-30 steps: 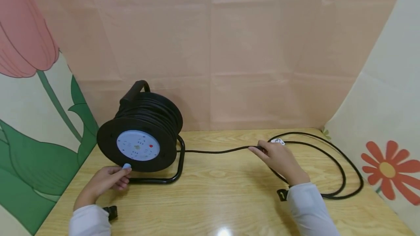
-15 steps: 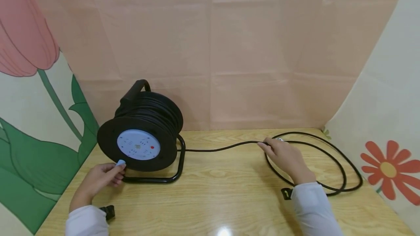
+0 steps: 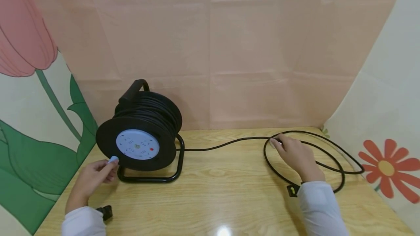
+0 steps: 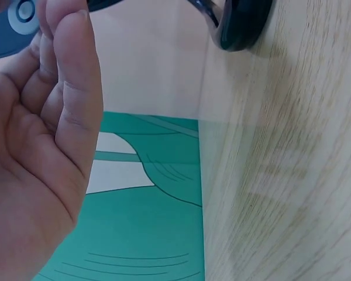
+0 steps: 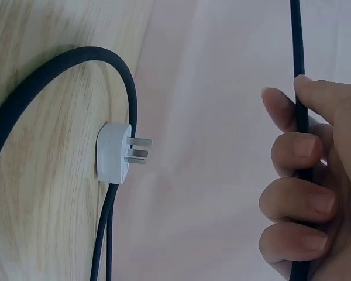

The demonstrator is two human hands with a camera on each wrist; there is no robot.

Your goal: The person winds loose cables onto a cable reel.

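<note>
Black plastic and cable make up the reel [image 3: 147,124], which in the head view stands on its tubular frame [image 3: 151,180] toward the tabletop's [image 3: 210,199] back left corner. Markings on its pale blue socket face [image 3: 137,144], around a red dot, are too small to read. From the tabletop's front left, the left hand [image 3: 92,175] reaches forward, thumb and fingers pinching a pale blue knob [image 3: 113,159] at the reel's lower rim. The right hand [image 3: 296,154], its forearm slanting in from the front right, holds the black cable [image 3: 226,144], which runs from the reel to loops near the back right corner. Hand and sleeve cover part of the loops. A pink sheet [image 3: 210,46] hangs behind the back edge; flower-printed panels flank both sides.

In the left wrist view, the palm is turned to the camera and the fingertips are cut off above.

In the right wrist view, fingers and thumb curl around the cable; a white plug [image 5: 113,153], prongs showing, sits well apart, beside a cable loop.
</note>
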